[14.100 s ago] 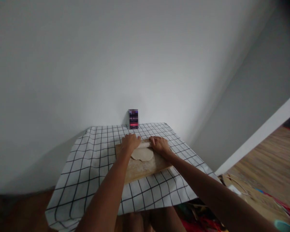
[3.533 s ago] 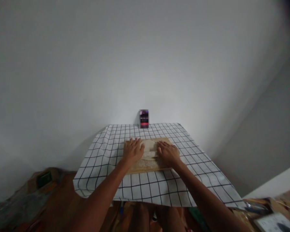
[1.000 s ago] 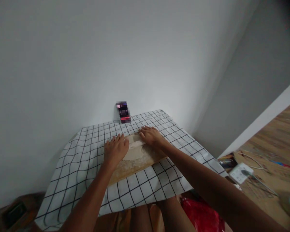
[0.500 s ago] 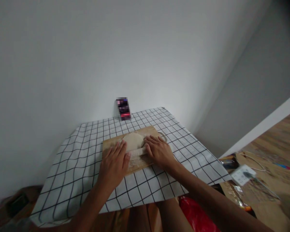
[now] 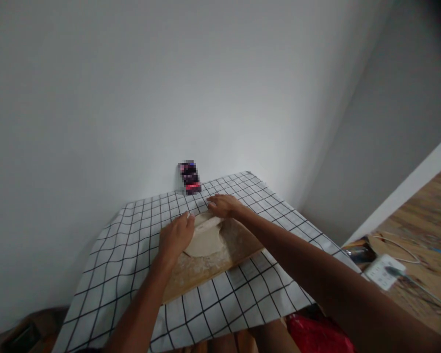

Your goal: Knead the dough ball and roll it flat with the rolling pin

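A flattened sheet of pale dough [image 5: 205,243] lies on a floured wooden board [image 5: 238,242]. Across its far part rests a light-coloured rolling pin [image 5: 208,224], slightly slanted. My left hand [image 5: 176,234] is over the pin's left end, its fingers bent forward around it. At the other end my right hand [image 5: 223,205] sits on the pin, fingers curled over the far side. Both hands hide the pin's ends, and the dough's far edge shows only in part.
A black-and-white checked cloth [image 5: 132,250] covers the table. Against the back wall leans a small blurred dark object [image 5: 190,177]. At lower right are a white power strip [image 5: 385,272] with a cable and a red plastic bag [image 5: 316,333].
Both hands have pushed the rolling pin away from me, from the dough's near edge to its far part. More near dough and board now shows. The view has shifted slightly.
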`<state>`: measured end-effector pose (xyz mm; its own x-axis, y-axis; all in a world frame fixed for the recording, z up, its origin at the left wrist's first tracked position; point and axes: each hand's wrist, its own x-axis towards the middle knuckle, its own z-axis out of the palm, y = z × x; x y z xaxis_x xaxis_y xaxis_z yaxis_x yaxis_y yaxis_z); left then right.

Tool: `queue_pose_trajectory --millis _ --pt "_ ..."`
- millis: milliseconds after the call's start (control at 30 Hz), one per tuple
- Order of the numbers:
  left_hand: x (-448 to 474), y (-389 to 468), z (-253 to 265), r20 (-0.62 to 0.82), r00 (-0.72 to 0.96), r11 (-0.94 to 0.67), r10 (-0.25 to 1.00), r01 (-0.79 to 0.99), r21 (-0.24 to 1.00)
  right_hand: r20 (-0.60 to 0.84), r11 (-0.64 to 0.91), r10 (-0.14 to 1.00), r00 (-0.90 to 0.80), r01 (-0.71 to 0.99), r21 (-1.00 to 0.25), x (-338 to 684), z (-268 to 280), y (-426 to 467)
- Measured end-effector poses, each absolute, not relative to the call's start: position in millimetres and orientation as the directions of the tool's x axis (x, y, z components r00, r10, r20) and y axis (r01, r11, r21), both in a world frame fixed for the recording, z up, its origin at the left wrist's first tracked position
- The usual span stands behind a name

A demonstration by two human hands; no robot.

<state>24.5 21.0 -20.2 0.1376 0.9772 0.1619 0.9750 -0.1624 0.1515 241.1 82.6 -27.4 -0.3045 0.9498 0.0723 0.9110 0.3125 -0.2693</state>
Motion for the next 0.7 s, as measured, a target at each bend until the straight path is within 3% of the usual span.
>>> queue_pose_trajectory --millis 233,567,700 --pt "25 32 -10 0.049 0.082 -0.09 0.995 0.98 0.18 0.004 0.263 0.963 -0.27 0.935 -0.239 233 -22 103" --pt "30 12 -29 0.231 0.208 -0.214 0.951 0.977 0.002 0.147 0.18 0.978 -0.148 0.956 -0.232 242 -31 40" --pt "36 -10 -28 0.229 0.213 -0.215 0.95 0.976 -0.012 0.221 0.182 0.966 -0.131 0.956 -0.229 244 -39 7"
